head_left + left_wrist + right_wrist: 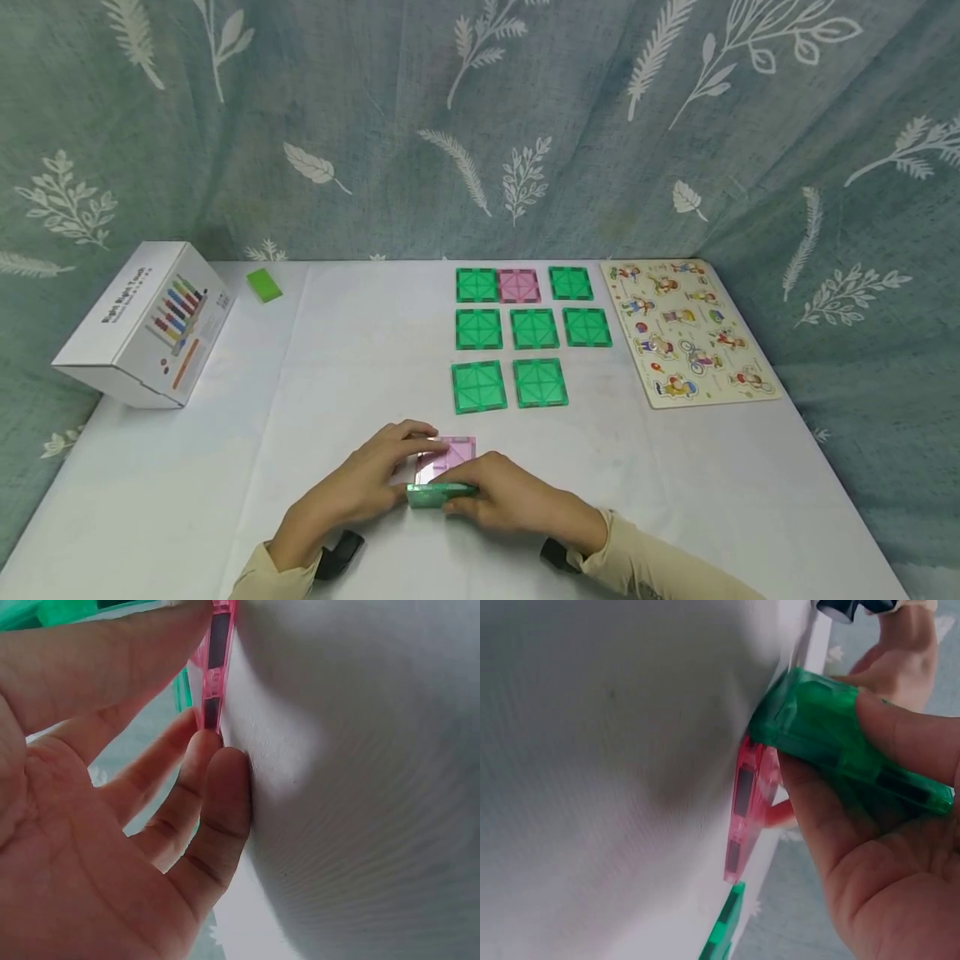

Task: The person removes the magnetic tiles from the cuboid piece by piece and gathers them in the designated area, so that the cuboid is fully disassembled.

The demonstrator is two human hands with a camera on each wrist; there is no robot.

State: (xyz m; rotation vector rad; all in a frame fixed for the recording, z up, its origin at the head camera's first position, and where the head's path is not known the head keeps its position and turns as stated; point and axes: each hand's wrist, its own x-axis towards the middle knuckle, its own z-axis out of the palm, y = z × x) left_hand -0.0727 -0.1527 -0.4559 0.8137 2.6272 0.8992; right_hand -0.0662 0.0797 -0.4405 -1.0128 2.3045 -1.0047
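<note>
A pink magnetic tile (459,452) lies flat on the white table in front of me. My left hand (369,477) rests at its left side, one finger reaching over its top and the thumb near the green tile's left end. In the left wrist view the loosely bent fingers touch along the edge of the pink tile (213,667). My right hand (510,493) pinches a green magnetic tile (427,497) between thumb and fingers. That green tile (817,720) stands tilted up along the pink tile's near edge, meeting it in the right wrist view.
Beyond my hands lie rows of green tiles (478,387), with one pink tile (519,286) in the far row. A picture puzzle board (678,321) lies at the right. At the left stand a white box (142,325) and a small lime-green block (264,285). A patterned curtain (375,167) hangs behind.
</note>
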